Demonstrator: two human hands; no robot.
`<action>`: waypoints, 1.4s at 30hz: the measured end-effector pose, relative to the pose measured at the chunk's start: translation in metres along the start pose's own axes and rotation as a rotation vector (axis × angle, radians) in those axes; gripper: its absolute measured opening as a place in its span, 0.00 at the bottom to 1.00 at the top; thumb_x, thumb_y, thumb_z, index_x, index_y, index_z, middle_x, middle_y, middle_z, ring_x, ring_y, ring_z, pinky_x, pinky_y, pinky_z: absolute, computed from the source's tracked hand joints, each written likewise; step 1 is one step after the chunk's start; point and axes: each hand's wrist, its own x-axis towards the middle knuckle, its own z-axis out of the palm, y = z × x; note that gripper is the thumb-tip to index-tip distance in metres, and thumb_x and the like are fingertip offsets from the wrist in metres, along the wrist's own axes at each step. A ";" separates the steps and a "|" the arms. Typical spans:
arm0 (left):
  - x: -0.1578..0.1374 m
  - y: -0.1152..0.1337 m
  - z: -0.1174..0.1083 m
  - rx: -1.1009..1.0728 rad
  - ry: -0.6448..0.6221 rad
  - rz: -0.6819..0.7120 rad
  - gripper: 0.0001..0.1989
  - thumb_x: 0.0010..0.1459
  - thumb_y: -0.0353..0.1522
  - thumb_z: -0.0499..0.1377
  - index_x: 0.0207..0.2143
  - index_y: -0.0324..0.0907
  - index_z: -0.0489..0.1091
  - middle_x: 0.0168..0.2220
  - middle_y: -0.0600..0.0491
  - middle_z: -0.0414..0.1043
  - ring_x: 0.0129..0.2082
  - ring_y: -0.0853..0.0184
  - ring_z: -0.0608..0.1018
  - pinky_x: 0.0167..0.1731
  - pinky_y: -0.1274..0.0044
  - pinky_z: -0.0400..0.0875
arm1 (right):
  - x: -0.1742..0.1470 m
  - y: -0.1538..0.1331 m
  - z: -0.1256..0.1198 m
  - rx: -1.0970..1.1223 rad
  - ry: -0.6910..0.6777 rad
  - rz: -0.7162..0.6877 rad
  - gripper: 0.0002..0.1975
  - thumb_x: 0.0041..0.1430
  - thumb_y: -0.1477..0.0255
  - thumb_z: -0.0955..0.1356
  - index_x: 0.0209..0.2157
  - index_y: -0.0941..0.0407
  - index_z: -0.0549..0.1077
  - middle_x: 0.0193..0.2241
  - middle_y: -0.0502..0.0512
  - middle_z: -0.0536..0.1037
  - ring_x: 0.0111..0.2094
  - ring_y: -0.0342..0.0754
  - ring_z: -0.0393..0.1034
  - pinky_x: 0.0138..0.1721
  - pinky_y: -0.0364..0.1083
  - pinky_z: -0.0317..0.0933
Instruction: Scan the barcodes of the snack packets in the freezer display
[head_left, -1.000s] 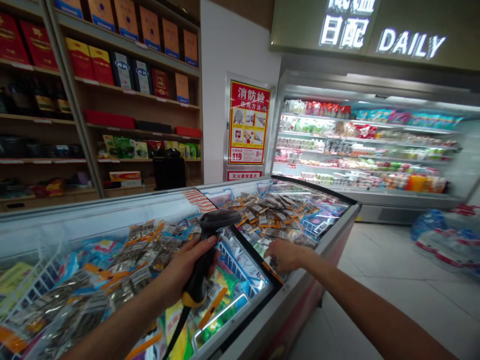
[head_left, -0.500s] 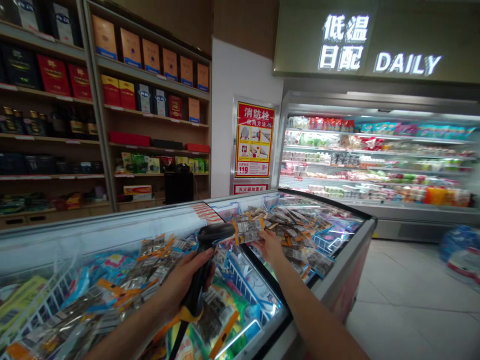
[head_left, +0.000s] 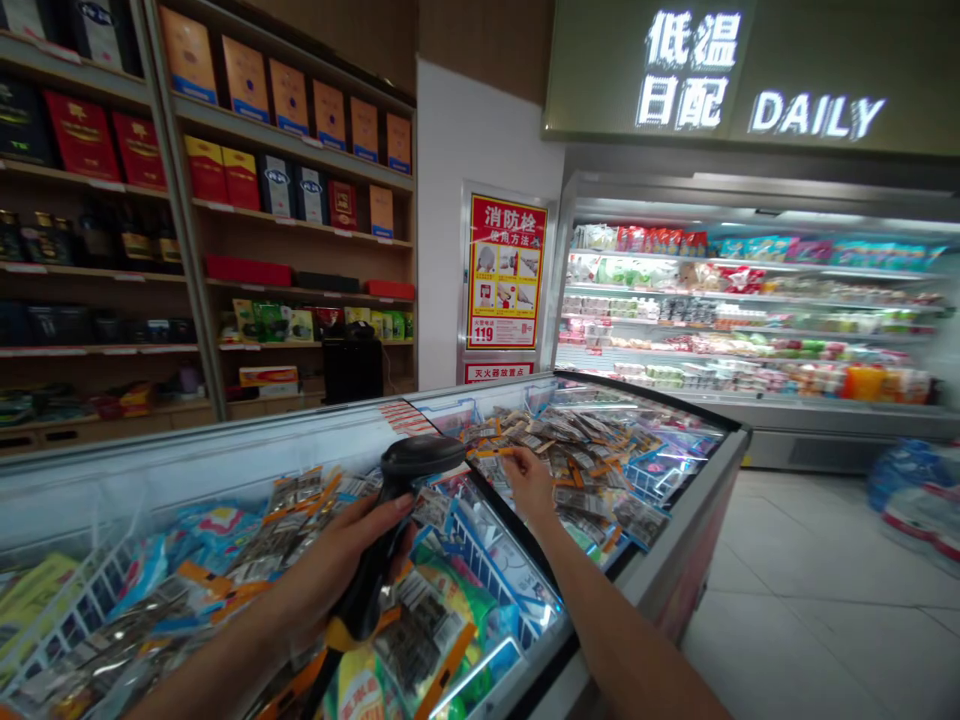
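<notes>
My left hand (head_left: pixel 367 545) is wrapped around the handle of a black and yellow barcode scanner (head_left: pixel 382 535). The scanner's head points right, toward my other hand. Between the fingertips of my right hand (head_left: pixel 531 487) is the orange edge of a small flat snack packet (head_left: pixel 489 453), over the far part of the chest freezer. Beyond that hand lies a pile of similar packets (head_left: pixel 585 440) with dark fronts and orange or blue edges. More of these packets (head_left: pixel 259 555) are heaped under my left forearm.
The chest freezer (head_left: pixel 701 510) has a black-edged glass lid and white wire baskets (head_left: pixel 480 560) inside. Boxed goods fill the wall shelves (head_left: pixel 300 210) at left. A lit refrigerated display (head_left: pixel 750 320) stands behind. Wrapped bottles (head_left: pixel 919 500) sit on the floor at right.
The packet in my right hand has tipped flatter and lowered toward the pile, away from the scanner's head. My left hand and the scanner have shifted slightly left.
</notes>
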 end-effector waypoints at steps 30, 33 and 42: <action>0.007 -0.008 -0.007 -0.083 -0.064 -0.097 0.11 0.46 0.37 0.61 0.26 0.39 0.65 0.19 0.56 0.68 0.14 0.76 0.68 0.14 0.85 0.63 | 0.002 0.018 -0.010 0.092 -0.117 0.163 0.20 0.38 0.70 0.69 0.38 0.58 0.72 0.32 0.54 0.78 0.34 0.50 0.72 0.39 0.48 0.63; 0.009 -0.007 -0.010 -0.055 -0.069 -0.075 0.12 0.45 0.39 0.61 0.26 0.39 0.66 0.19 0.56 0.68 0.15 0.76 0.68 0.14 0.85 0.63 | 0.007 0.019 -0.015 -0.103 -0.011 0.117 0.20 0.38 0.70 0.69 0.38 0.59 0.70 0.31 0.55 0.77 0.32 0.50 0.72 0.36 0.48 0.64; 0.008 -0.003 -0.010 0.035 -0.051 -0.019 0.15 0.44 0.42 0.60 0.21 0.38 0.65 0.17 0.55 0.66 0.15 0.75 0.67 0.13 0.84 0.61 | 0.010 0.003 -0.066 -0.605 0.050 0.066 0.16 0.43 0.69 0.67 0.37 0.56 0.74 0.31 0.58 0.77 0.37 0.56 0.70 0.40 0.52 0.59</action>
